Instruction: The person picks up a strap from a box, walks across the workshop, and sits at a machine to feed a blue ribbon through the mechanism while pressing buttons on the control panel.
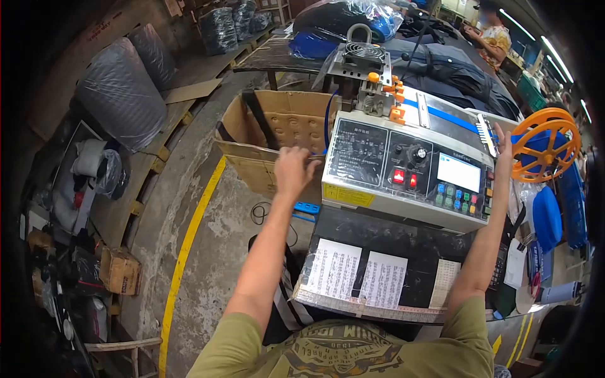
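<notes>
A tabletop strap-cutting machine point(384, 164) with knobs, red switches and a lit screen point(459, 172) stands before me. Blue webbing strap point(450, 120) runs across its top from the right and also hangs in a curve at its left side. My left hand point(293, 169) is beside the machine's left end, its fingers closed at the lower part of the hanging strap; the exact grip is partly hidden. My right hand point(503, 148) is raised at the machine's right end, fingers extended, close to a white guide point(486, 134) and an orange reel point(546, 145).
An open cardboard box point(252, 154) stands left of the machine. Printed sheets point(332, 268) lie on the black bench front. Blue strap rolls point(547, 217) are at right. Wrapped bundles point(123, 94) rest on pallets at left. Another person point(491, 41) is at the far right.
</notes>
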Demonstrator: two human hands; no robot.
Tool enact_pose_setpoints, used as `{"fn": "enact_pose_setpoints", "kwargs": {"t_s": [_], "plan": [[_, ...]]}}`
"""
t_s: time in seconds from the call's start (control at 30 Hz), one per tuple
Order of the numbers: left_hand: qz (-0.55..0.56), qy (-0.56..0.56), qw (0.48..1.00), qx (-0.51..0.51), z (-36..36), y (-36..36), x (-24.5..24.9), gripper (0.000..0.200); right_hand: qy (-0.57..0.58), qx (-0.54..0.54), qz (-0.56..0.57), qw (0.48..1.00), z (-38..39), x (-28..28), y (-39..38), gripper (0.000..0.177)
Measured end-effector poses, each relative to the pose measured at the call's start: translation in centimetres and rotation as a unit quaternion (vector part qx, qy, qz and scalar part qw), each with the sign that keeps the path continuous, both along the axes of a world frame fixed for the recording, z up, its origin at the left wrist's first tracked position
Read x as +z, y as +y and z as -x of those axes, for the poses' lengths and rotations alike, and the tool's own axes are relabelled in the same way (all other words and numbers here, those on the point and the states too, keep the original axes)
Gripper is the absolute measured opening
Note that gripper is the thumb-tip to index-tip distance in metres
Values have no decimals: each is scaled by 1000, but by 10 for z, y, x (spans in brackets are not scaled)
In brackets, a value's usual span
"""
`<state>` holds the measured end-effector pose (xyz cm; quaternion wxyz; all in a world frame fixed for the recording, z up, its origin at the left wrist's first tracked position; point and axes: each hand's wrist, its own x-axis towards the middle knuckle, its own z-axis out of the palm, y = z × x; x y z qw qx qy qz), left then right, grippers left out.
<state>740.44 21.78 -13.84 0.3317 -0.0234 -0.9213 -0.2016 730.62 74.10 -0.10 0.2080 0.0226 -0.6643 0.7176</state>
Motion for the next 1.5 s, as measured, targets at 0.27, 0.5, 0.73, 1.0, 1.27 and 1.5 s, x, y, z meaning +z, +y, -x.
{"fn": "enact_pose_setpoints", "kwargs": {"t_s": [0.27,0.5,0.73,1.0,1.27,1.5], "plan": [[-21,-22,998,-54,-3,-5,6,25,-6,11,50,999,-1,2,-3,72],[-45,29,990,-128,-1,-17,11,33,40,17,-2,999,28,-23,24,70],[-181,203,962,23,-41,6,111,21,42,-21,39,998,17,-22,10,74],[-148,107,906,-382,-133,165,288,30,4,-7,86,996,4,-15,1,79],[75,-124,760,-633,-143,240,323,49,4,6,81,997,6,-16,3,80],[62,-62,786,-612,-140,246,280,49,4,18,138,990,-12,2,-13,79]]}}
